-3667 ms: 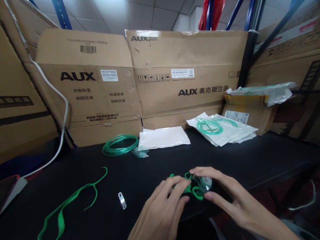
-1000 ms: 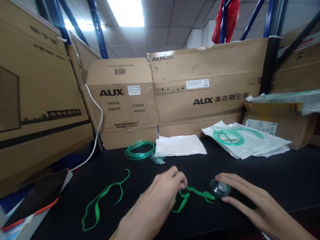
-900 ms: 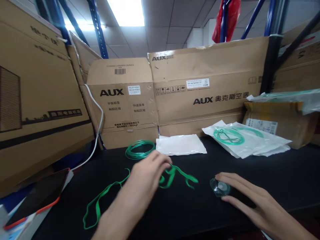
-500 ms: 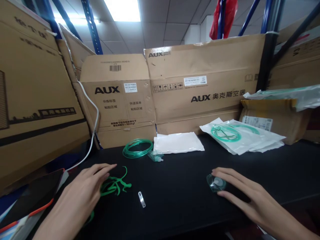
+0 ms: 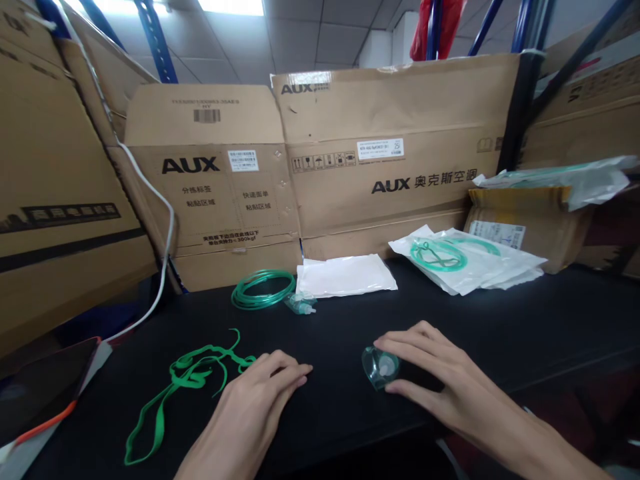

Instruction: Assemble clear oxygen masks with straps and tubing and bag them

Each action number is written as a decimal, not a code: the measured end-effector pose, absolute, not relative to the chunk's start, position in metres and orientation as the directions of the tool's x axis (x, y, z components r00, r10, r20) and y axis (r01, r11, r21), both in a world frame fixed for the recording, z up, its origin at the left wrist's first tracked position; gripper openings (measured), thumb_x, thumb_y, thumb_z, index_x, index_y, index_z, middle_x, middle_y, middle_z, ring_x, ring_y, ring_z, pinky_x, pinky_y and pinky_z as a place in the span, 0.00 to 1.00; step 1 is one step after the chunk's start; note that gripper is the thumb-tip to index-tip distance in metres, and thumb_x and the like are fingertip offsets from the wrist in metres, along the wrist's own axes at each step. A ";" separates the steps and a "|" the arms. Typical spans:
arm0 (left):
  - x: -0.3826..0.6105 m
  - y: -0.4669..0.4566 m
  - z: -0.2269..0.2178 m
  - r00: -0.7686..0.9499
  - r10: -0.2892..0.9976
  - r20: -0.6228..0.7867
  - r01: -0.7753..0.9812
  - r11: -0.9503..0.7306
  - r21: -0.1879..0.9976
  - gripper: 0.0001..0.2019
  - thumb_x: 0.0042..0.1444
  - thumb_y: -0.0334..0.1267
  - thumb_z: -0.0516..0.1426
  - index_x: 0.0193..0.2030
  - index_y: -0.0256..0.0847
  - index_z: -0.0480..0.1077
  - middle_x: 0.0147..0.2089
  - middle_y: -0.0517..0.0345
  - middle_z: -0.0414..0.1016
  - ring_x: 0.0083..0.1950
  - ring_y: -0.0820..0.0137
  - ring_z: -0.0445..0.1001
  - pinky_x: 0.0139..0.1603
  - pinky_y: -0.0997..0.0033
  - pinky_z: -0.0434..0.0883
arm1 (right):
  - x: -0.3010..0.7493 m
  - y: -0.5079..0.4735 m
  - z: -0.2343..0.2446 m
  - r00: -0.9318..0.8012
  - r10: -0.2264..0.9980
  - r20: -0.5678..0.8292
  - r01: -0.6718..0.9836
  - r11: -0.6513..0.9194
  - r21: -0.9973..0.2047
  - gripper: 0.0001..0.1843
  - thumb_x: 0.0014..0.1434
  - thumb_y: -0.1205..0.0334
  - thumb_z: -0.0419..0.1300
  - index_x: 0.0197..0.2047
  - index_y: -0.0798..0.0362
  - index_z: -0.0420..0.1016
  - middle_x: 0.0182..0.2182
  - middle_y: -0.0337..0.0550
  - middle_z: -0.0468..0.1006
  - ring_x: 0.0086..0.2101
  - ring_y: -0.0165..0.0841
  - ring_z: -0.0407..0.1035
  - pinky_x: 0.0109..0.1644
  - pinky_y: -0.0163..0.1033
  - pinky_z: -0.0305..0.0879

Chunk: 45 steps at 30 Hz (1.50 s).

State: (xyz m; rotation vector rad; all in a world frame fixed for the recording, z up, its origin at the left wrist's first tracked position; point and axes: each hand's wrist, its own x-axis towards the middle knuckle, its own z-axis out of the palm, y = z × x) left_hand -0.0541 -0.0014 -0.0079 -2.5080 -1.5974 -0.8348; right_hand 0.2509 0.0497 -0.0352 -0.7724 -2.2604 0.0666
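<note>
right hand grasping small clear green-tinted plastic cup near front edge of black worktop | left hand released, flat, just beside loose green elastic straps

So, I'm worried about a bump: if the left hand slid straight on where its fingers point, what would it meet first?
Probably the clear plastic cup held by the right hand; only bare table lies between, though the line is hard to judge.

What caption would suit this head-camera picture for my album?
Right hand pinches a clear plastic cup on the black table; left hand lies flat beside loose green straps.
</note>
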 end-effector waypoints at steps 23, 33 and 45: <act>-0.009 0.003 -0.020 0.204 0.739 0.642 0.781 -0.519 0.348 0.22 0.70 0.45 0.58 0.69 0.55 0.63 0.47 0.62 0.80 0.36 0.70 0.79 0.39 0.72 0.79 | 0.223 0.034 -0.022 -0.554 0.629 0.546 0.318 0.766 -0.559 0.14 0.66 0.71 0.58 0.51 0.45 0.67 0.65 0.47 0.69 0.63 0.39 0.69 0.66 0.44 0.68; -0.013 -0.004 -0.020 0.244 0.798 0.551 0.693 -0.541 0.477 0.14 0.66 0.37 0.64 0.56 0.57 0.74 0.44 0.66 0.80 0.38 0.71 0.79 0.42 0.74 0.78 | 0.228 0.031 -0.023 -0.526 0.695 0.490 0.389 0.709 -0.588 0.27 0.67 0.62 0.64 0.66 0.39 0.64 0.66 0.45 0.67 0.63 0.41 0.69 0.68 0.49 0.68; -0.008 -0.005 -0.015 0.142 0.920 0.364 0.642 -0.366 0.674 0.07 0.68 0.47 0.59 0.44 0.54 0.79 0.40 0.67 0.83 0.39 0.69 0.80 0.44 0.74 0.77 | 0.225 0.035 -0.031 -0.515 0.557 0.652 0.270 0.827 -0.493 0.19 0.69 0.70 0.60 0.60 0.44 0.69 0.63 0.46 0.72 0.63 0.36 0.69 0.66 0.40 0.68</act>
